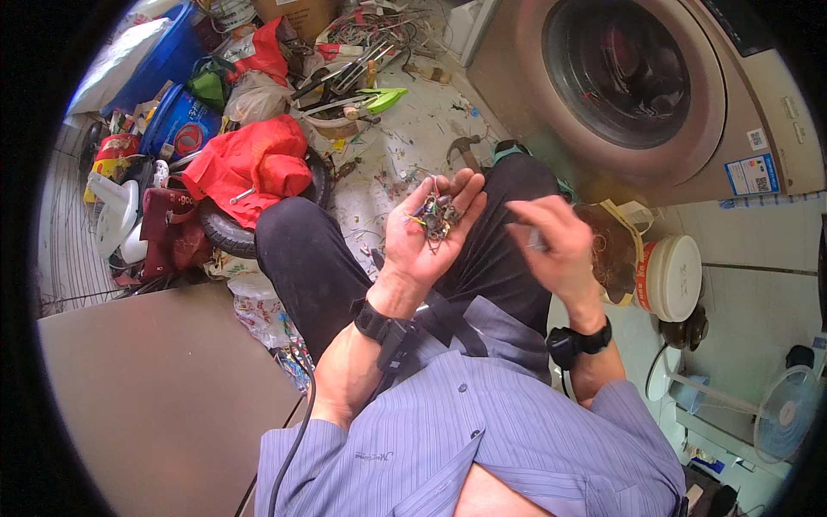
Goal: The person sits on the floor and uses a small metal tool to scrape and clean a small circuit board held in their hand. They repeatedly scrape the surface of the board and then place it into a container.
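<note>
My left hand (428, 231) is turned palm up and cupped between my knees. A small tangled heap of electronic parts and wire bits (438, 217) lies in it, mostly dark, with some yellow and blue pieces. To its right, over my right thigh, my right hand (551, 243) is raised apart from the heap. Motion smears its fingers, which look curled; a pale grey spot shows by them, but I cannot make out whether it is a held thing. A hammer (463, 152) lies on the floor beyond the left hand.
A washing machine (508, 86) stands at the far right. Near my right side are an open container with copper-coloured wire (610, 258) and a white bucket (676, 277). On the left, a red cloth (258, 164) covers part of a tyre (228, 231). Small scraps litter the floor (413, 129).
</note>
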{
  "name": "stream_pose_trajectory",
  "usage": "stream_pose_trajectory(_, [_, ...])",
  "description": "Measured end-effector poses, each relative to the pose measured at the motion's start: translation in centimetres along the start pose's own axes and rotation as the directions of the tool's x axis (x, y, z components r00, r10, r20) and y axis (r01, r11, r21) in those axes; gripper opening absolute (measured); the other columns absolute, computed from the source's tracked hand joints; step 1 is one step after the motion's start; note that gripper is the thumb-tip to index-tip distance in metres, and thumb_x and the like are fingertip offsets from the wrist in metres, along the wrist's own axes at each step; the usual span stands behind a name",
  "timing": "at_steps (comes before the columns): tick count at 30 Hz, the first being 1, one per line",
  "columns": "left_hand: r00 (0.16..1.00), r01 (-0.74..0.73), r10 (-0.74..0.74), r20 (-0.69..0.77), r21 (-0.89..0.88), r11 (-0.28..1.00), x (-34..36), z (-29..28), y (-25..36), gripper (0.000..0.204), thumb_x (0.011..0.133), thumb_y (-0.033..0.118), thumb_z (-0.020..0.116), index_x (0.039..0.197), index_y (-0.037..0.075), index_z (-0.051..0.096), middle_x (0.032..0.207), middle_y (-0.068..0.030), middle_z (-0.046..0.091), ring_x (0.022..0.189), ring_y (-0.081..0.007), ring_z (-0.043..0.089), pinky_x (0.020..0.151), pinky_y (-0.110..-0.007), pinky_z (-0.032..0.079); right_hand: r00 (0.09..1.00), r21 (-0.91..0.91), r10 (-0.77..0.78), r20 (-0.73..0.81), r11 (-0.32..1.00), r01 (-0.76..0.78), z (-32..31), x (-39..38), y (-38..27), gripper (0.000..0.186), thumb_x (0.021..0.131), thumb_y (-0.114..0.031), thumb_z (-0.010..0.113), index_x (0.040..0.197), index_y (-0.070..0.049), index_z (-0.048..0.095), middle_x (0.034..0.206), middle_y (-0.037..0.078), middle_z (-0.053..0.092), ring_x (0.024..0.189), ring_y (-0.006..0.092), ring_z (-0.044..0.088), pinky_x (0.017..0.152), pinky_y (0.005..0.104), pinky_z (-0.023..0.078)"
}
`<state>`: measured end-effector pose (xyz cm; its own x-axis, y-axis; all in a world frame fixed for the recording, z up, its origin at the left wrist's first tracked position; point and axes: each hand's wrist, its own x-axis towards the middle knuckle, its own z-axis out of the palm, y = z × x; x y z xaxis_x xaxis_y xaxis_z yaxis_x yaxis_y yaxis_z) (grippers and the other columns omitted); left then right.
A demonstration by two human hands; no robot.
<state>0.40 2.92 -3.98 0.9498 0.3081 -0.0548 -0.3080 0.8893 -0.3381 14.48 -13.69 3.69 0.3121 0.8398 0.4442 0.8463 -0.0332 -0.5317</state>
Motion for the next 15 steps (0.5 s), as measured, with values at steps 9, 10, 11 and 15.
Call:
stream_pose_trajectory(9, [1.0, -0.022, 0.022, 0.003, 0.036, 0.999, -0.3, -0.4, 0.0, 0.031, 0.11, 0.02, 0.046, 0.108, -0.003, 0.066, 0.137, -0.0248, 0.064, 0.138, -0.0383, 0.054, 0.117, -0.047, 0.045, 0.97, 0.006, -0.201, 0.133, 0.979, 0.202, 4.2, 3.1, -1.0, 0.054, 0.066, 0.007, 0.073, 0.118, -0.007, 0.072, 0.09, 0.009, 0.066, 0.079, 0.0289, 0.069, 0.068, 0.0379, 0.057])
stream_pose_trajectory(10, [1.0, -0.018, 0.018, -0.002, 0.036, 0.999, -0.3, -0.4, 0.1, 0.031, 0.11, 0.02, 0.046, 0.107, -0.003, 0.066, 0.137, -0.0247, 0.065, 0.139, -0.0383, 0.054, 0.117, -0.047, 0.045, 0.965, 0.004, -0.218, 0.142, 0.976, 0.22, 4.3, 3.1, -0.9, 0.052, 0.066, 0.006, 0.073, 0.116, -0.007, 0.072, 0.089, 0.01, 0.066, 0.079, 0.0289, 0.069, 0.067, 0.038, 0.057])
stream_pose_trajectory(11, [1.0, -0.028, 0.027, 0.006, 0.056, 0.998, -0.3, -0.4, 0.1, 0.03, 0.11, 0.02, 0.046, 0.107, -0.002, 0.066, 0.136, -0.0246, 0.065, 0.139, -0.0383, 0.054, 0.117, -0.047, 0.045, 0.966, -0.001, -0.22, 0.138, 0.975, 0.223, 4.5, 3.1, -0.9, 0.048, 0.067, 0.006, 0.073, 0.113, -0.007, 0.072, 0.089, 0.009, 0.066, 0.079, 0.0291, 0.069, 0.066, 0.0382, 0.057])
stream_pose_trajectory(15, [0.999, -0.036, 0.037, -0.006, 0.116, 0.993, -0.4, -0.4, -0.1, 0.033, 0.11, 0.021, 0.046, 0.103, -0.002, 0.068, 0.132, -0.0258, 0.067, 0.135, -0.0374, 0.057, 0.115, -0.045, 0.047, 0.963, -0.016, -0.233, 0.134, 0.971, 0.237, 4.7, 3.4, -0.7, 0.035, 0.068, 0.004, 0.073, 0.101, -0.006, 0.07, 0.087, 0.01, 0.066, 0.078, 0.0304, 0.069, 0.064, 0.0393, 0.056])
